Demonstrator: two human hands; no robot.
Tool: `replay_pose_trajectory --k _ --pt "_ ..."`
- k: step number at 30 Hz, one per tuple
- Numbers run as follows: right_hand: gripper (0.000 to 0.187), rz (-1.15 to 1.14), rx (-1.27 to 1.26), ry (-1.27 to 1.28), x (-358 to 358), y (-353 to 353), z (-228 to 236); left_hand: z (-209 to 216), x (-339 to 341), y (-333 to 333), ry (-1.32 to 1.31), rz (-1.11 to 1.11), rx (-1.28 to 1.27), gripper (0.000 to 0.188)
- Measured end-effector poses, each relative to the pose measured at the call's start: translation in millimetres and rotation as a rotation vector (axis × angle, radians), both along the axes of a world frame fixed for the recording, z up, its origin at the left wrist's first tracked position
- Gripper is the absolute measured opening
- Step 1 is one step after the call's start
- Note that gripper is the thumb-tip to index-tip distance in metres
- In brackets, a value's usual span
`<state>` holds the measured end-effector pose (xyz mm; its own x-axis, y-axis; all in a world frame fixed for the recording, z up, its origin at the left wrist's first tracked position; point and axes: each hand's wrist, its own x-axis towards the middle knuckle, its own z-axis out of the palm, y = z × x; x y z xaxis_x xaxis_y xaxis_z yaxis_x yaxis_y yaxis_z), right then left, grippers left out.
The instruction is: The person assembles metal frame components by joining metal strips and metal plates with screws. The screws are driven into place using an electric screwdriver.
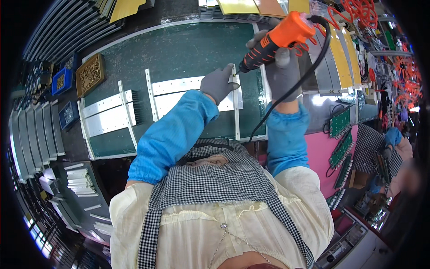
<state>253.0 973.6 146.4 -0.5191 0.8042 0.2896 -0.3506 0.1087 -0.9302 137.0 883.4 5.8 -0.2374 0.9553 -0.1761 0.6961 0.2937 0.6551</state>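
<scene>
You have two gloved hands over the green bench [201, 45]; clock directions run from the centre of your view, 12 at the far side. Your right hand [285, 74], between 1 and 2 o'clock, has its grip wrapped round one driver [273, 42], orange and black, its bit slanting down toward 12 o'clock. One black cable [309, 74] loops from its rear, past your right forearm, to the bench's near edge.

Your left hand [218, 84] is at 12 o'clock, its fingers at the upper part of one white rail [237, 114], just beside the bit. You cannot tell whether that grip is pinched on the rail or only touching it, nor whether the bit meets the rail.

Counting this one, four white rails show, two to a frame. The nearer frame [151, 95], between 11 and 12, shows two silver plates, partly under your left arm. The other frame [127, 114], between 9 and 10, has two plates as well.

At 10 o'clock sits one brown tray [89, 75] of small metal pieces, with one blue bin [62, 82] just beyond it and another blue bin [68, 115] at 9. White bars [81, 180] lie stacked between 8 and 9. At 3 o'clock are at least three green boards [339, 123] and, farther out, one co-worker [394, 136] in blue sleeves.
</scene>
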Motion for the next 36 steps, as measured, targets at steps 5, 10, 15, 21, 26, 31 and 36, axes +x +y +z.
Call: replay_pose_trajectory --k 5,10,15,21,26,31,36 --pt "0.065 0.250 0.114 0.082 5.8 20.7 13.6 1.4 -4.5 1.1 0.016 -0.036 -0.039 0.077" --pt "0.061 0.041 0.007 0.179 2.8 13.7 4.8 -1.1 -4.6 3.2 0.022 -0.044 -0.052 0.078" --pt "0.049 -0.091 0.269 -0.040 -12.5 -2.5 6.2 -3.9 -5.6 4.3 0.033 -0.042 -0.051 0.076" --pt "0.034 -0.275 0.297 -0.197 -21.9 -1.1 -3.3 6.8 -7.2 7.1 0.027 -0.068 -0.128 0.074" --pt "0.033 -0.283 0.213 -0.240 -13.9 -3.3 -2.8 -0.3 -7.3 5.5 0.019 -0.044 -0.084 0.078" --pt "0.070 0.110 0.075 0.191 -1.1 11.3 -4.3 -0.2 -5.9 5.0 0.013 -0.048 -0.065 0.078" --pt "0.074 0.225 0.162 0.118 3.6 31.8 -2.6 3.3 -5.6 6.1 -0.005 -0.043 -0.088 0.078"
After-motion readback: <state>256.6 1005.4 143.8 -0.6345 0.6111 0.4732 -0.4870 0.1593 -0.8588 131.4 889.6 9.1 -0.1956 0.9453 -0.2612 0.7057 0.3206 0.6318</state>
